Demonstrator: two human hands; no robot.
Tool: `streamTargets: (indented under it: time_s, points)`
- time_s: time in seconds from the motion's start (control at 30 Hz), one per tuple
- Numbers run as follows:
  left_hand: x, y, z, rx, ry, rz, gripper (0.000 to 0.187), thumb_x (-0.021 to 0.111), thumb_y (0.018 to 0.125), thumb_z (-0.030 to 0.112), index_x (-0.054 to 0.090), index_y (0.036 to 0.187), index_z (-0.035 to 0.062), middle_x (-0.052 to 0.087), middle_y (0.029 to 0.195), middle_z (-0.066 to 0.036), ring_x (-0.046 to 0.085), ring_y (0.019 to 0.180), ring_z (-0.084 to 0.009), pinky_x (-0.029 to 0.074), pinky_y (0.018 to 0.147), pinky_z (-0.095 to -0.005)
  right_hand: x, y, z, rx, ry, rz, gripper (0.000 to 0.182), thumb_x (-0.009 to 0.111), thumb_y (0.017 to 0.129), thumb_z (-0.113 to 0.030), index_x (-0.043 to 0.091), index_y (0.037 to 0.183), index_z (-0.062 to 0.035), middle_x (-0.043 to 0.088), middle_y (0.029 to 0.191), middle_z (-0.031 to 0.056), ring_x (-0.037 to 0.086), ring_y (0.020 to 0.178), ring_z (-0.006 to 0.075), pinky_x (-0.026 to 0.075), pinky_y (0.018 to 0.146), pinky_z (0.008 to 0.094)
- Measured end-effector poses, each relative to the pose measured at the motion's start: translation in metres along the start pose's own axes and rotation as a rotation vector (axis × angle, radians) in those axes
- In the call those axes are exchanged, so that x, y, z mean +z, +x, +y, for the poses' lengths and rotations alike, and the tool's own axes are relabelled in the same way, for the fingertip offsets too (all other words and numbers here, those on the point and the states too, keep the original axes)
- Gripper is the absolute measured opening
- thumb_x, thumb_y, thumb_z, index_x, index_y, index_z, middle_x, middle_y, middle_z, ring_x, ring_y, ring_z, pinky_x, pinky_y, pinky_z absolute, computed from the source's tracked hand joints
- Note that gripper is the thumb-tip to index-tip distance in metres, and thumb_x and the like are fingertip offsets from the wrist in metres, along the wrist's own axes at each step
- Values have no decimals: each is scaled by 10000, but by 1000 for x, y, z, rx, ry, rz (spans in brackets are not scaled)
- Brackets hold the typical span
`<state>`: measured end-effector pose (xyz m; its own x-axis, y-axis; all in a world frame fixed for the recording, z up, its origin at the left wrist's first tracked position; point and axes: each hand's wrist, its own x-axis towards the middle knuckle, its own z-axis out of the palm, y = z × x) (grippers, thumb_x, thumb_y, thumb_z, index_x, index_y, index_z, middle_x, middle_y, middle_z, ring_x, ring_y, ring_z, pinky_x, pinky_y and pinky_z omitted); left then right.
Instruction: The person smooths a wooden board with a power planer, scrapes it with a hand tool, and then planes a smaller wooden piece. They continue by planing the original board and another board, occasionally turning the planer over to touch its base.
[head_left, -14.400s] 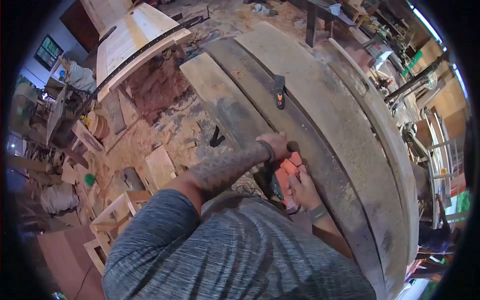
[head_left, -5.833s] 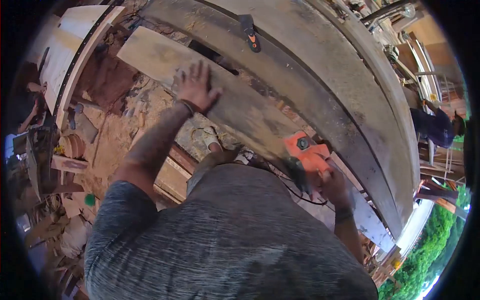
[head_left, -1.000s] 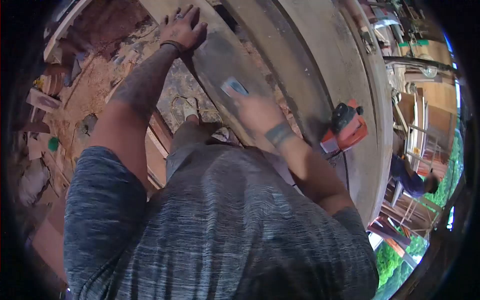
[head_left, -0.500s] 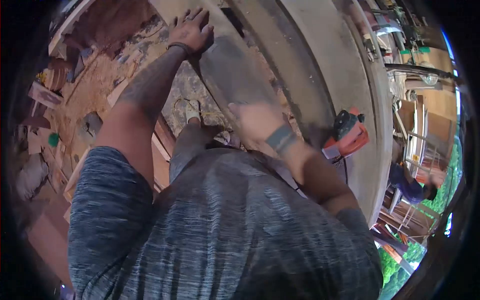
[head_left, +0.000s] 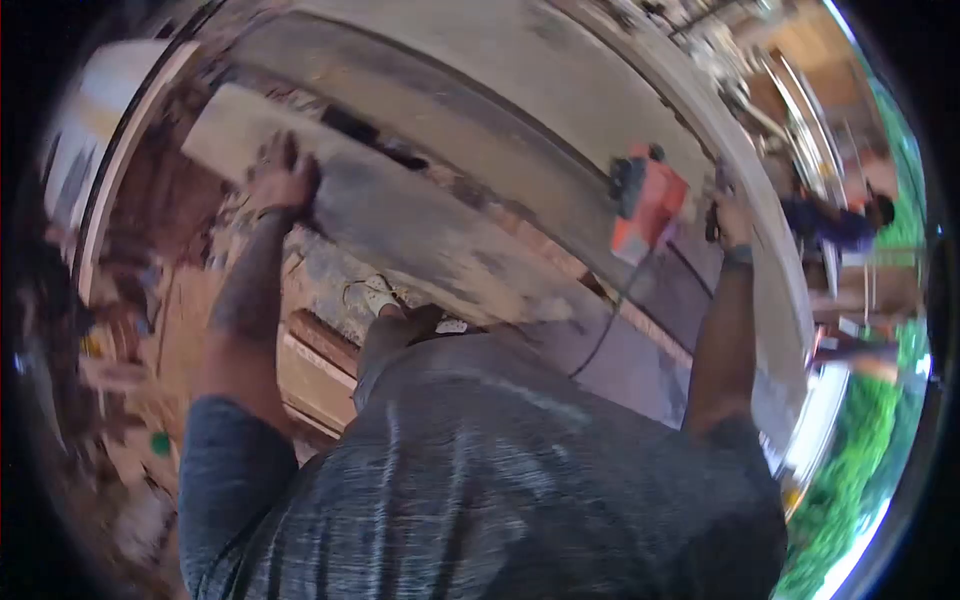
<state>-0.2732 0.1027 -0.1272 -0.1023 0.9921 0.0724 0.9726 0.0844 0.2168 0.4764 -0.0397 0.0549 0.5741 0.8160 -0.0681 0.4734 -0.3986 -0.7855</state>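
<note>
My left hand (head_left: 283,178) lies with its fingers spread on the far left part of a long, worn wooden plank (head_left: 430,235), which slants across the view in front of my body. Out to the right, my right hand (head_left: 734,218) has its fingers curled at a small dark thing, blurred and too small to name, beside the curved edge of a wide board (head_left: 765,260). A red and black power tool (head_left: 652,205) rests on the boards to the left of that hand, and its dark cord (head_left: 608,330) runs down toward my shirt.
Another person (head_left: 840,222) in dark clothing is at the far right, near timber. My foot in a light shoe (head_left: 378,297) shows below the plank. Wood offcuts (head_left: 320,375) and reddish sawdust (head_left: 185,310) cover the ground at left. Dark gaps separate the boards.
My right hand has moved from above the plank to the far right, past the power tool. My left hand remains on the plank. The view has turned, so the boards lie more crosswise.
</note>
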Motion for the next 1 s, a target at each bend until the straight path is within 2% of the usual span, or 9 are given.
streamTargets:
  time_s: [0.07, 0.1, 0.17, 0.27, 0.33, 0.5, 0.73, 0.93, 1.0]
  points:
    - [9, 2, -3, 17, 65, 35, 729, 512, 992, 598, 407, 1625, 251, 331, 1725, -31, 287, 1588, -335, 184, 1267, -593, -45, 38, 109, 195, -183, -94, 374, 755, 812, -81, 680, 1179, -74, 682, 822, 91, 662, 715, 219, 536, 612, 414]
    - [3, -1, 0, 6, 73, 22, 722, 509, 999, 594, 403, 1627, 256, 327, 1728, -23, 286, 1588, -334, 185, 1266, -595, -57, 60, 172, -231, -948, -281, 327, 764, 802, -87, 669, 1114, -69, 696, 855, 123, 676, 772, 239, 547, 663, 432]
    - [12, 2, -5, 45, 66, 76, 713, 506, 1003, 595, 407, 1626, 262, 338, 1722, -16, 295, 1584, -334, 191, 1262, -601, -58, 45, 208, -383, -1233, -282, 294, 764, 822, -146, 683, 1095, -75, 727, 939, 169, 710, 895, 280, 567, 782, 453]
    - [16, 7, -12, 68, 79, 112, 695, 509, 1009, 595, 428, 1615, 265, 358, 1712, -10, 316, 1572, -336, 207, 1256, -597, -36, 24, 188, -184, -667, -40, 401, 704, 921, -311, 713, 1260, -98, 713, 1269, 196, 679, 1211, 313, 506, 1051, 476]
    - [18, 8, -16, 95, 85, 131, 685, 516, 1009, 603, 466, 1594, 251, 379, 1699, -22, 343, 1557, -334, 231, 1251, -575, -40, 39, 213, -431, -1330, -152, 485, 638, 984, -371, 658, 1392, -110, 591, 1485, 200, 552, 1394, 339, 421, 1150, 496]
    - [15, 11, -17, 121, 69, 129, 689, 524, 1014, 586, 470, 1593, 217, 439, 1663, -46, 392, 1528, -341, 279, 1243, -526, -45, -11, 215, -424, -1041, 13, 336, 669, 967, -269, 731, 1274, -148, 519, 1515, 255, 497, 1388, 437, 374, 1170, 572]
    - [19, 20, -28, 153, 39, 62, 659, 533, 1035, 511, 456, 1604, 186, 430, 1670, -63, 387, 1536, -324, 286, 1245, -513, 0, -249, 249, -343, -838, 216, 761, 588, 1005, -491, 436, 1553, 15, 370, 1615, 304, 411, 1445, 506, 336, 1202, 565]
    - [34, 25, -36, 173, -262, 38, 670, 566, 1061, 396, 437, 1562, -30, 495, 1589, -219, 464, 1483, -339, 337, 1241, -430, 43, -304, 222, 21, -788, 136, 591, 584, 995, -568, 580, 1496, -255, 283, 1680, 296, 310, 1534, 471, 161, 1276, 586]
    - [33, 30, -37, 197, -201, 39, 700, 576, 1054, 420, 428, 1571, -28, 474, 1611, -209, 455, 1488, -350, 334, 1241, -438, 46, -300, 210, 59, -772, 174, 572, 575, 999, -588, 631, 1450, -240, 497, 1580, 162, 349, 1518, 421, 159, 1251, 620]
